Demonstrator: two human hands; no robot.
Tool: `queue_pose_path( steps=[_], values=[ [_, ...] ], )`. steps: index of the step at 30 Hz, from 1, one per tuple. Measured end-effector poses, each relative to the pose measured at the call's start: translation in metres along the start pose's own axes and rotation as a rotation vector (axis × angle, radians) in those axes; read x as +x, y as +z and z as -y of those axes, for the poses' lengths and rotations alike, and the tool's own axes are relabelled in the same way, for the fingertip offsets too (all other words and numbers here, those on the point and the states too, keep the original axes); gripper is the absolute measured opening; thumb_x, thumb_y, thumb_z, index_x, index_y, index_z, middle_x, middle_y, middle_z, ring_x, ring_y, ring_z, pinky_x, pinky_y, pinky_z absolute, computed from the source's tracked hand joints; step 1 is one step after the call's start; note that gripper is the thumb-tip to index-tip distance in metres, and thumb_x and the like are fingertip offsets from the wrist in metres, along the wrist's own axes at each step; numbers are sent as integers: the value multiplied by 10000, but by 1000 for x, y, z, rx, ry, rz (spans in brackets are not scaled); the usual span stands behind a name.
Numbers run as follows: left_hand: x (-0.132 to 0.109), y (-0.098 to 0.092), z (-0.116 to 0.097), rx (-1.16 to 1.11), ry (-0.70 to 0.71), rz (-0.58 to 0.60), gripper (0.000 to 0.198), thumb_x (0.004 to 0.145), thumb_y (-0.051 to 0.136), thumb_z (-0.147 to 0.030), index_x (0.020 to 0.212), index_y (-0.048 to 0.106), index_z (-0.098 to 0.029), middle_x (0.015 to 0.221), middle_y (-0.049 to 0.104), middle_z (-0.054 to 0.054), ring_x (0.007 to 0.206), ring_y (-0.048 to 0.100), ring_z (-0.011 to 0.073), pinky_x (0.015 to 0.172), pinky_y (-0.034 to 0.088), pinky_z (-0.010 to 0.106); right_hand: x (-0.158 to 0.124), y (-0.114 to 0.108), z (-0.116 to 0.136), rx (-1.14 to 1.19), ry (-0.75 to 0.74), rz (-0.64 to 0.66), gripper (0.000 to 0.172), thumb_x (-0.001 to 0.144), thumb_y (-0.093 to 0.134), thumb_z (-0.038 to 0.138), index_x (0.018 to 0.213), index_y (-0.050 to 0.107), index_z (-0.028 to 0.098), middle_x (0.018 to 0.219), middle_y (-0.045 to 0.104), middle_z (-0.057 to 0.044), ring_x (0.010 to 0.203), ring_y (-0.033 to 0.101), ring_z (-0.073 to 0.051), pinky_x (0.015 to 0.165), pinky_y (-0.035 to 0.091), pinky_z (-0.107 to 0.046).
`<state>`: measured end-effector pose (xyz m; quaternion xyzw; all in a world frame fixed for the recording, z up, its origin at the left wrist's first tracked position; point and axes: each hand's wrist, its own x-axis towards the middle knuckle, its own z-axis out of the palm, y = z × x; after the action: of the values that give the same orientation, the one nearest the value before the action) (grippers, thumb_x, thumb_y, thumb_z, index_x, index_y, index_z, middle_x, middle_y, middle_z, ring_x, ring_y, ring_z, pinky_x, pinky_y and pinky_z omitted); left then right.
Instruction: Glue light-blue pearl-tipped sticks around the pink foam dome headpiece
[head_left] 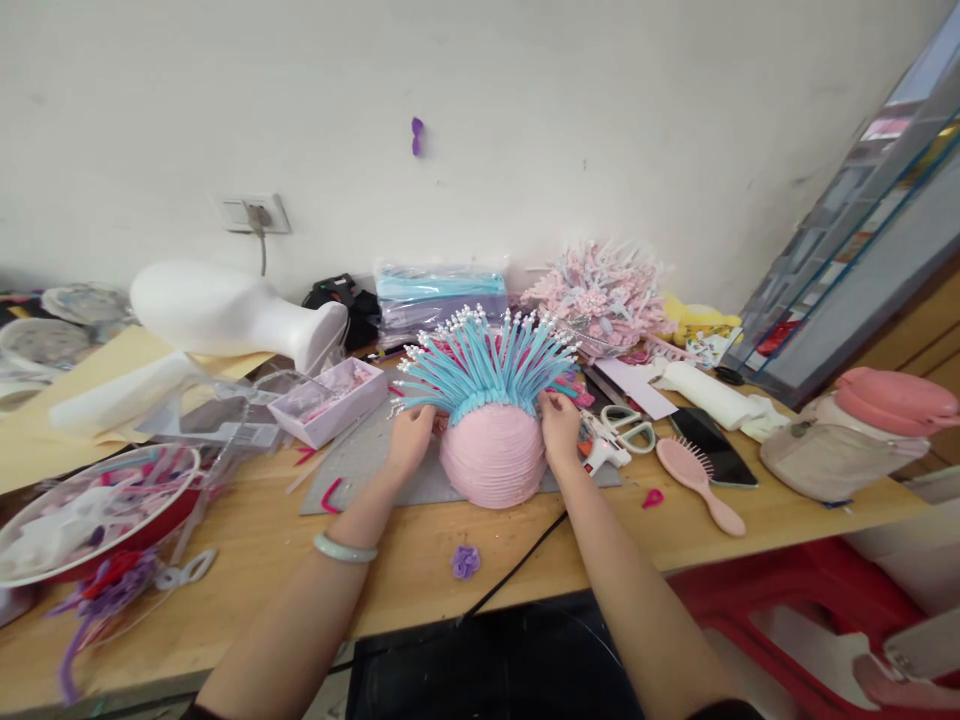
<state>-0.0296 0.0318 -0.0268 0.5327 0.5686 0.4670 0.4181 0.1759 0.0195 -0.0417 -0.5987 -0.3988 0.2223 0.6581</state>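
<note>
A pink dome [493, 455], ribbed as if wound from pipe cleaners, sits on the grey mat in front of me. Along its far side fans a row of light blue pipe cleaners [487, 365] with white beads at their tips. My left hand [411, 435], a pale bangle on its wrist, is closed at the fan's left end, beside the dome. At the right end, my right hand [561, 428] pinches the fan's lower edge. The fingertips are partly hidden by the pipe cleaners. A purple flower [465, 562] lies on the table nearer to me.
Right of the dome lie a glue gun [604, 450], scissors [630, 428], a pink hairbrush [694, 475] and a phone [716, 448]. To the left are a lilac box [330, 425], a white mannequin head [217, 310] and a tub of scraps [97, 510]. A black cable [517, 565] crosses the front edge.
</note>
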Motion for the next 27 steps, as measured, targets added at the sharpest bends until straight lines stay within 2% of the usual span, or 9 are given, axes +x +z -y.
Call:
queue_pose_path(
  steps=[5,8,12,17,20,25,27],
  values=[
    [1,-3,0,-58,-36,20,298,555,331,-276,572,603,-155,511,599,35,476,538,151,424,351,223,-5,-2,-3,-7,42,-13,315,697,502,453,527,530,189,521,553,15,552,454,-137,579,342,-246],
    [2,-4,1,-84,-48,2,306,542,320,-264,570,601,-147,479,572,30,401,480,126,393,310,215,-9,-4,-3,13,77,-15,346,697,500,495,537,542,191,552,570,3,557,458,-139,587,354,-250],
    [1,-5,1,-94,-12,-85,269,565,313,-258,507,558,-163,409,478,2,358,376,103,393,283,221,-13,-7,1,-43,86,6,379,698,495,540,561,553,191,564,584,-4,568,464,-147,585,359,-253],
    [-1,-8,0,-93,55,-200,242,603,311,-272,466,495,-193,400,391,-12,430,391,122,439,293,232,-14,-14,13,-186,117,19,439,747,414,581,559,543,205,624,630,-55,654,539,-197,641,375,-282],
    [-2,-9,-1,-84,71,-216,230,596,312,-285,465,481,-202,389,380,-15,421,387,124,443,297,237,-14,-23,22,-307,141,114,425,785,389,544,569,556,218,653,643,-73,661,566,-213,637,377,-296],
    [-6,-7,-3,-65,59,-155,249,591,286,-313,450,461,-206,362,415,-1,356,374,124,398,284,242,-29,-42,40,-569,33,276,421,791,418,503,501,536,222,580,610,-76,658,570,-224,620,358,-306],
    [-7,-6,-4,-36,72,-136,267,607,268,-316,450,456,-208,363,421,2,357,387,127,401,295,244,-39,-48,46,-589,37,318,367,767,466,500,565,579,215,622,633,-74,671,578,-222,618,358,-301]
  ],
)
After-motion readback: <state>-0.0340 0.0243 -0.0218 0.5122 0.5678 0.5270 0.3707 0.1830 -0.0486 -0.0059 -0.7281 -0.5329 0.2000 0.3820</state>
